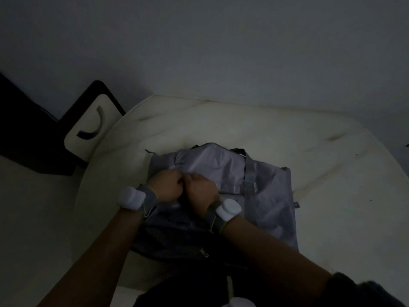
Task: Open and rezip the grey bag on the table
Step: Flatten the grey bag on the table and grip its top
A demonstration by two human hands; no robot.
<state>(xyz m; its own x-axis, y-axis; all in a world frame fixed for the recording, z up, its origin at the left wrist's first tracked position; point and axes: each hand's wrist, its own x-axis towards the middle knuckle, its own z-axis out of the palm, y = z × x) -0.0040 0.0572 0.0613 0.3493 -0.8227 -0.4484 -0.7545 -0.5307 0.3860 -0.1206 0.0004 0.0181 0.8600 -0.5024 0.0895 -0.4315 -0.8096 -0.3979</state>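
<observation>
The bag [254, 185] lies flat on the counter [321, 151], near its front edge. Both hands, left [168, 185] and right [200, 190], meet knuckle to knuckle, fingers curled onto fabric, probably bracing cloth beside the zip.

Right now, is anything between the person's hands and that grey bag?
Nothing visible. The left hand and right hand already rest together on the grey bag, fingers bunched in its fabric.
</observation>
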